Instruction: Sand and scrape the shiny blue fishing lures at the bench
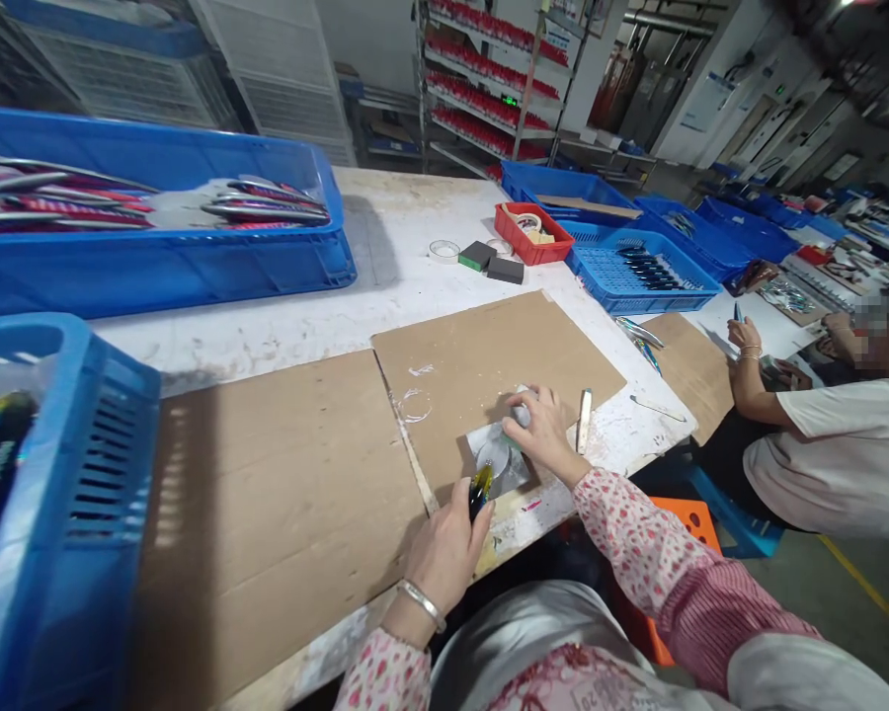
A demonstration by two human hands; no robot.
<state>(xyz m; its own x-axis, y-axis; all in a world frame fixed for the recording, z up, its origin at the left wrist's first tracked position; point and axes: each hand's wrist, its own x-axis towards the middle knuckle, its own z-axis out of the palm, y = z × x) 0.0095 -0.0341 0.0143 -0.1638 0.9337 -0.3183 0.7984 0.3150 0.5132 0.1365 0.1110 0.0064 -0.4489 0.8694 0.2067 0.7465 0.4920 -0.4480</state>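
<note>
My left hand (pixel 444 538), with a metal bangle at its wrist, is closed around a dark fishing lure (pixel 480 489) with a yellow tip pointing away from me. My right hand (pixel 544 430) has its fingers curled around a small greyish-white thing (pixel 520 413), mostly covered by the fingers, so its kind is unclear. Beneath both hands lies a grey square sheet (pixel 515 476) with a round pale patch on it, close to the table's front edge. A sheet of cardboard (pixel 489 346) lies under that. Just right of my right hand is a slim white stick-like tool (pixel 585 420).
At left stand a long blue crate (pixel 214 262) of silver and pink lures and a blue basket (pixel 111 444) with dark lures. Behind are dark blocks (pixel 505 270), a tape roll (pixel 444 251), a red tray (pixel 548 247) and a blue basket (pixel 637 291). A co-worker (pixel 837 434) sits at right.
</note>
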